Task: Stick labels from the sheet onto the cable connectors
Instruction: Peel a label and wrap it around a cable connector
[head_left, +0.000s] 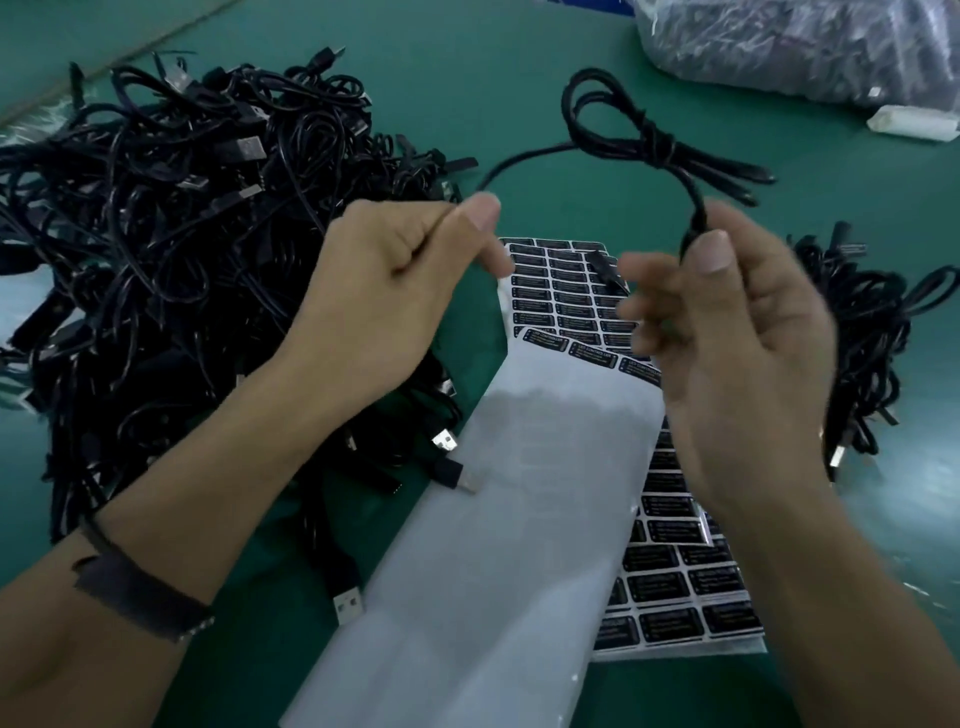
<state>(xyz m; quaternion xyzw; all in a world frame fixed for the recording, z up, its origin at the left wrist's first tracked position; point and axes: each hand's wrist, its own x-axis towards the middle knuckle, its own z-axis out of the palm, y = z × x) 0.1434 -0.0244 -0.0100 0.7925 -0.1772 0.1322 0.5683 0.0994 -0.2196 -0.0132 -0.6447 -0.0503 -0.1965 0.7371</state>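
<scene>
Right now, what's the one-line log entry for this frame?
left hand: pinches cable | right hand: pinches cable | sheet: on table below hands, partly peeled | pile: left of sheet

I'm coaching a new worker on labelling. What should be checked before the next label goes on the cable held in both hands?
1. Cable gripped: left hand and right hand both pinch it: ok.
2. Connector face exposed for a label: hidden behind the right thumb and blurred: cannot tell.
3. Label sheet lying below the hands, labels left on it: ok.
4. Peeled label ready on a finger: cannot tell.
5. Cable pile at left kept apart from the smaller heap at right: ok.
</scene>
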